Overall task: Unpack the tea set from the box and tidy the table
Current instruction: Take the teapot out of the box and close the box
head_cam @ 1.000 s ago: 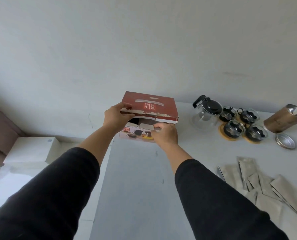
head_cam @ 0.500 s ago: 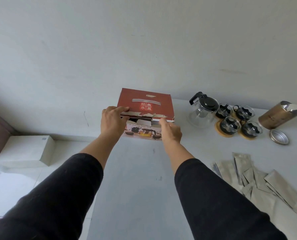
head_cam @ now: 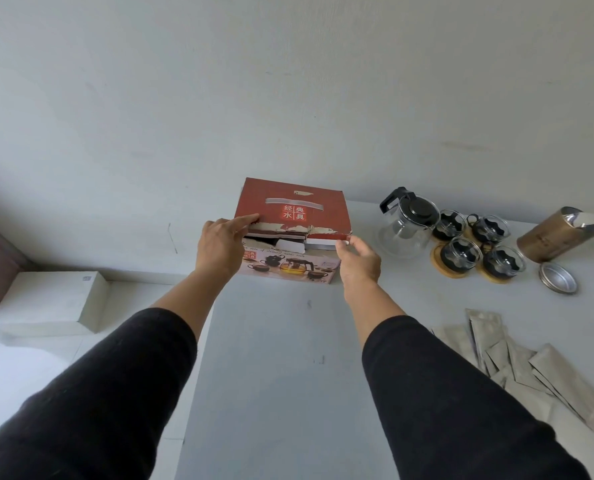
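The red tea set box stands at the table's far left edge, its torn lid lying nearly flat with white packing showing in the front gap. My left hand rests on the lid's front left corner with fingers stretched over it. My right hand hovers at the lid's front right corner, fingers loosely bent, fingertips just at the edge. To the right of the box stand a glass teapot with a black lid and several glass cups on wooden coasters.
A bronze tea canister lies on its side at the far right with its metal lid beside it. Several silver tea sachets are scattered at the right. A white box sits on the floor left of the grey table.
The lid has come down nearly flat on the box. My right hand has let go of the lid's front edge and drawn back slightly; my left hand's fingers have straightened over the corner.
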